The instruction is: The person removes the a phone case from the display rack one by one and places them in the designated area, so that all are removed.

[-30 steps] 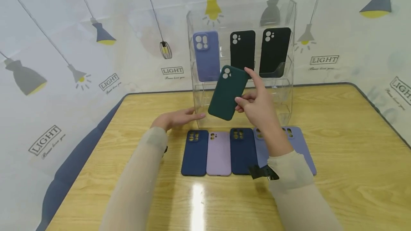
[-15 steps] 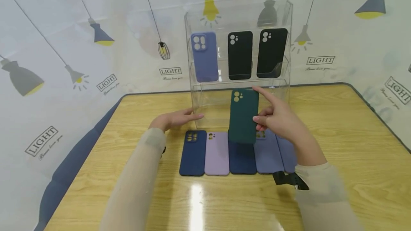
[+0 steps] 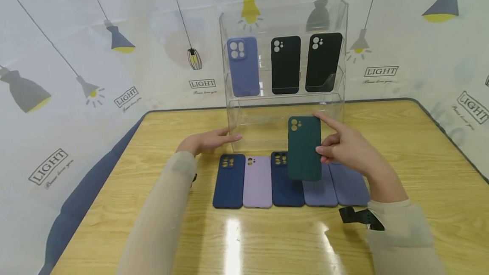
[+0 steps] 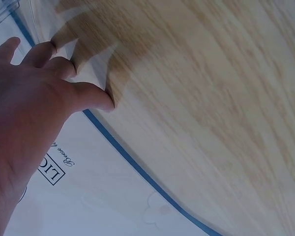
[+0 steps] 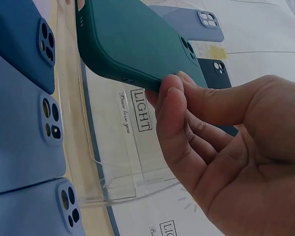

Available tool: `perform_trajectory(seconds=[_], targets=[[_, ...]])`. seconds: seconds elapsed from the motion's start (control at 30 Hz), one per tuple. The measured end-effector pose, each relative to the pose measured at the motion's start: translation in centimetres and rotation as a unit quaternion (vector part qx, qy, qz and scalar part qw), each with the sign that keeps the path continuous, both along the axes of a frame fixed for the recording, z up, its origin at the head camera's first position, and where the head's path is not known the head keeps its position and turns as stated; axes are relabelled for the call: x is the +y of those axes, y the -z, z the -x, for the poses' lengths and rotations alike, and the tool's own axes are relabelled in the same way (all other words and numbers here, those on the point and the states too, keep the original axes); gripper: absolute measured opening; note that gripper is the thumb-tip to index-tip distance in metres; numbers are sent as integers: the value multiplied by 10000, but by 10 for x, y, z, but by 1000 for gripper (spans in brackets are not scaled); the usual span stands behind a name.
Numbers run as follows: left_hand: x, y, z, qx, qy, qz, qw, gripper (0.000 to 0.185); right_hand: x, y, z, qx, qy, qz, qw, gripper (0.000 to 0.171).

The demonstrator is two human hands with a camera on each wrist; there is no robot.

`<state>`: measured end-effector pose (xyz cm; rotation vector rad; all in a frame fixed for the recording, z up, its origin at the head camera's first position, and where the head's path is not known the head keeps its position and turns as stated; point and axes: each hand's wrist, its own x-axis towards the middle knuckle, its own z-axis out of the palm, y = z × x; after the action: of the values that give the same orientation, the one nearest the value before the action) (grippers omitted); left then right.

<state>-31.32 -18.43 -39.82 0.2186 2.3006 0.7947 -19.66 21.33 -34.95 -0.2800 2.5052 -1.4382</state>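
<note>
Right hand (image 3: 349, 147) pinches green phone case (image 3: 304, 148) by its edge | left hand (image 3: 204, 140), fingers loosely spread, at side of clear stand (image 3: 275, 100) | green phone case hovers above case row (image 3: 282, 193) on tabletop (image 3: 275, 245) | backdrop (image 3: 160, 54) reads "LIGHT", smaller script below ending "love you"

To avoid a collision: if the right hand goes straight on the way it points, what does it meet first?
Likely the clear display stand, perhaps touched by the held green phone case before the right hand; depth is unclear.
</note>
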Motion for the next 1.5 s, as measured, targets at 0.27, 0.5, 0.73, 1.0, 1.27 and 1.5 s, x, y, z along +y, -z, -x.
perform_trajectory(seconds=[0.27,0.5,0.73,1.0,1.27,1.5], targets=[[0,-1,0,-38,-52,4,10000,115,21,2,2,3,86,-406,9991,98],[-3,0,-1,-52,-82,15,10000,116,42,4,8,12,9,-854,9963,98],[-5,3,-1,0,-33,-53,10000,116,66,11,11,-136,-110,-1187,9928,100],[-3,1,-1,-88,-20,57,9999,116,87,12,9,-315,-183,-1095,9933,101],[-1,-3,0,-149,-48,64,9999,115,96,8,10,-447,-382,-1072,9925,101],[0,-6,-2,-210,-64,73,9997,113,102,7,12,-479,-444,-1256,9899,99]])
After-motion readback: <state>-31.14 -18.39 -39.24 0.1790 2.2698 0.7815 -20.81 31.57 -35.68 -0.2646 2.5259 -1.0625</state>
